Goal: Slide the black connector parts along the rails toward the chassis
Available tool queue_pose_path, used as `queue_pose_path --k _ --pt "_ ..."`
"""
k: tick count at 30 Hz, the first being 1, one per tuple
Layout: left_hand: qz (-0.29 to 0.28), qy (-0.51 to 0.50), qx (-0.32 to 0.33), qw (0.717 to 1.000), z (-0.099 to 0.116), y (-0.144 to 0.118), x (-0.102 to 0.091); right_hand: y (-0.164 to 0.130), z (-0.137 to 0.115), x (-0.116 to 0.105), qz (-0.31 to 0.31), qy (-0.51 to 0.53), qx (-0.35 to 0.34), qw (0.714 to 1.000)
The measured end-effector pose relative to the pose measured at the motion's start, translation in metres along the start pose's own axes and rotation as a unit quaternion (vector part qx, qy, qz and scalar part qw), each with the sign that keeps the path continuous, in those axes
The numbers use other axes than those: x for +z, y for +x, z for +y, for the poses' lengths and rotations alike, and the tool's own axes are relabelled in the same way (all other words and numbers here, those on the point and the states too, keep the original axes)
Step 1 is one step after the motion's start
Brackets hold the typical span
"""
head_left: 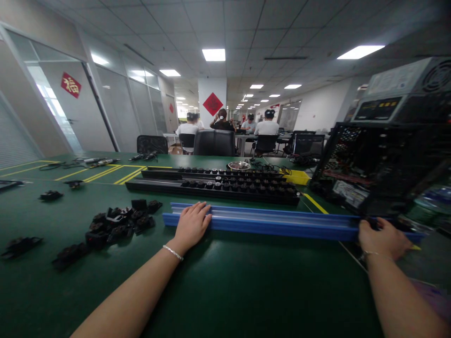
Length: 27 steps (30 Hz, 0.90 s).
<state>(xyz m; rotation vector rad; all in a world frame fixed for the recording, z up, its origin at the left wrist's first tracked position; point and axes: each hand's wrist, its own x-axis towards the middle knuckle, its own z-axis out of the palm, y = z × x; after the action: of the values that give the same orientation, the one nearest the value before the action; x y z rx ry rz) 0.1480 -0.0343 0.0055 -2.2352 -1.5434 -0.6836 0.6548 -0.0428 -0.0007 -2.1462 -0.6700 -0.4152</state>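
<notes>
A long blue channel rail point(275, 223) lies crosswise on the table in front of me. Near its left end, my left hand point(192, 223) rests over it, fingers across the channel and thumb by the near wall, holding it. At the other end my right hand point(382, 237) is closed around a small black part point(372, 222) at the rail; the fingers partly hide this part. A loose pile of similar black plastic parts point(118, 220) lies left of the rail. Behind it are black rails point(214, 188) with several round black parts set in a row.
An opened computer case point(352, 164) with a power supply point(405, 103) on top stands at the right. A yellow tray point(295, 177), a metal dish point(239, 165) and cables lie farther back on the green table point(246, 291). Several people sit beyond black chairs point(214, 142).
</notes>
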Motion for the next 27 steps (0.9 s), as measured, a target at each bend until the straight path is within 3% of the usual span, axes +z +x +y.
queue_pose_path --k 11,27 --pt "0.002 -0.005 -0.006 1.000 0.000 0.001 -0.002 -0.012 -0.012 -0.004 -0.018 -0.005 0.009 1.000" --pt "0.004 -0.009 -0.009 1.000 0.001 0.000 -0.002 -0.024 -0.026 -0.008 -0.017 -0.006 -0.055 0.998"
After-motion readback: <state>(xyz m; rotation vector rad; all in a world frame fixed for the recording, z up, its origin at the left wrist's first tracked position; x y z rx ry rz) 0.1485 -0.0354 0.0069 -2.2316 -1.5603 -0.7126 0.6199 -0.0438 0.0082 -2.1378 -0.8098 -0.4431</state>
